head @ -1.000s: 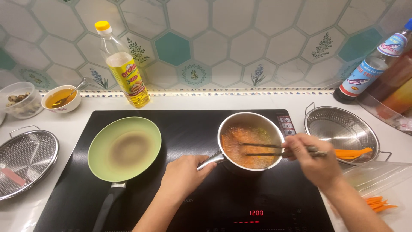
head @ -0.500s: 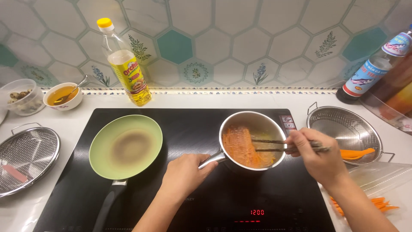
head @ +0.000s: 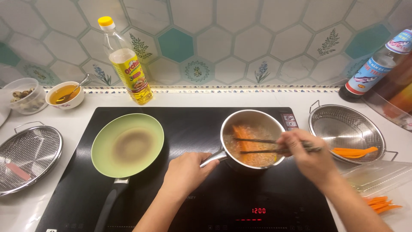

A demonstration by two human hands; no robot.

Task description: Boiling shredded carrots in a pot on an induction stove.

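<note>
A small steel saucepan (head: 274, 122) sits on the black induction hob (head: 189, 124), holding bubbling water and orange carrot strips (head: 245, 136). My left hand (head: 185, 172) grips the saucepan handle (head: 211, 158) at the pot's near left. My right hand (head: 310, 155) holds dark chopsticks (head: 257, 146) whose tips reach into the pot among the carrots. An empty green frying pan (head: 128, 144) with a browned centre stands on the hob's left side.
A steel colander (head: 347, 129) with carrot strips is right of the hob; more strips (head: 380, 203) lie on a board. Another steel colander (head: 25, 157) stands at the left. An oil bottle (head: 126, 64), sauce bowl (head: 65, 94), plastic tub (head: 23, 95) and dark bottle (head: 369, 68) line the tiled wall.
My right hand has drawn the chopsticks a little nearer through the pot, shifting the carrots. My left hand stays on the handle.
</note>
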